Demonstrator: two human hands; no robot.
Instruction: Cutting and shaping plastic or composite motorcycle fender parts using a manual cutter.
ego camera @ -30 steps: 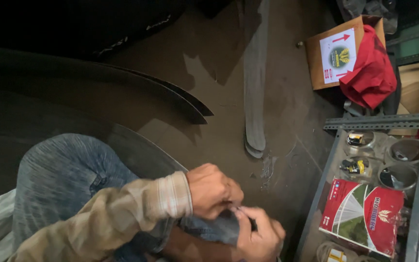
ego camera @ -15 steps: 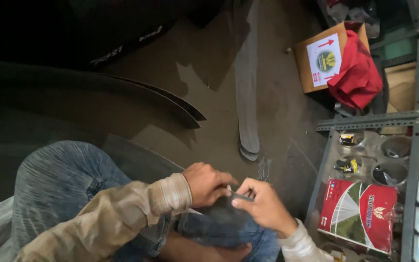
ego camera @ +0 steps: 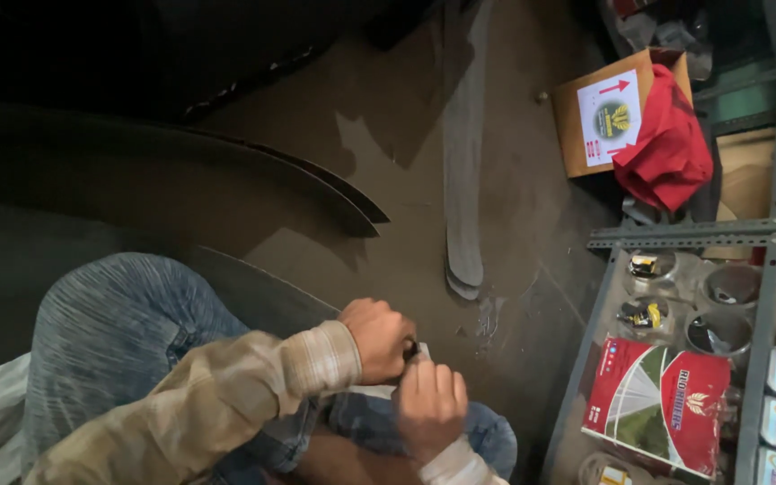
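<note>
Dark floor (ego camera: 514,180) lies far ahead. Near, over the knee (ego camera: 119,314), the left hand (ego camera: 377,339) and right hand (ego camera: 428,404) touch, fingers pinching a small dark thing (ego camera: 417,350) between them.

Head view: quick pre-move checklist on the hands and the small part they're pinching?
1. Both hands in view: ok, left hand and right hand meet above the knee.
2. Small part pinched between the fingers: ok.
3. What the part is: cannot tell, mostly hidden.
4. Light on the work: not ok, dim.
5. Shelf apart from the hands: ok.
</note>
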